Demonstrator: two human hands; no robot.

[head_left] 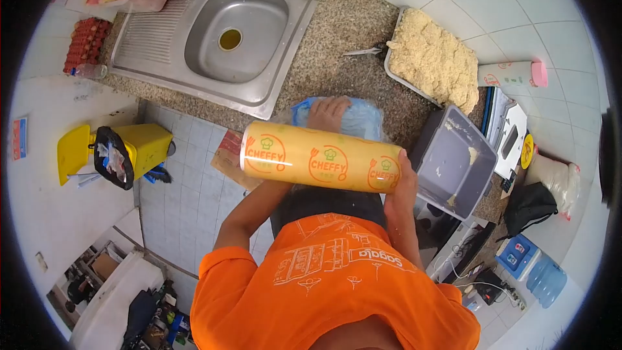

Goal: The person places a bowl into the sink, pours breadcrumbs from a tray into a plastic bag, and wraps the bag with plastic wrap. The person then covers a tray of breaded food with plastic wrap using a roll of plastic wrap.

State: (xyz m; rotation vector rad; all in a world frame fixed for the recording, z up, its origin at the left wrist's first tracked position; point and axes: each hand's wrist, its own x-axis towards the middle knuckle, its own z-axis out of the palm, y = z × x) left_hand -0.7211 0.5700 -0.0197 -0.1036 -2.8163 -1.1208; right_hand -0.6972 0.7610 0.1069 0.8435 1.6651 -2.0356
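Note:
A large yellow cling film roll (pixel 295 154) printed "CHEFFY" lies level across my front, just over the counter's edge. My right hand (pixel 403 178) is closed around its right end. Behind the roll, my left hand (pixel 328 114) is on a clear, bluish plastic bag (pixel 363 118) on the counter, its fingers curled onto the plastic. The roll covers my left wrist and the near part of the bag. To the right of my right hand, a grey plastic tub (pixel 447 163) with pale residue inside stands at the counter's edge.
A steel sink (pixel 236 32) is set into the granite counter (pixel 337 26). Behind lie a tray of pale crumbs (pixel 431 58) and dark-handled scissors (pixel 363 52). A second roll with a pink end (pixel 512 74) lies by the wall. A yellow bin (pixel 146 146) stands on the floor.

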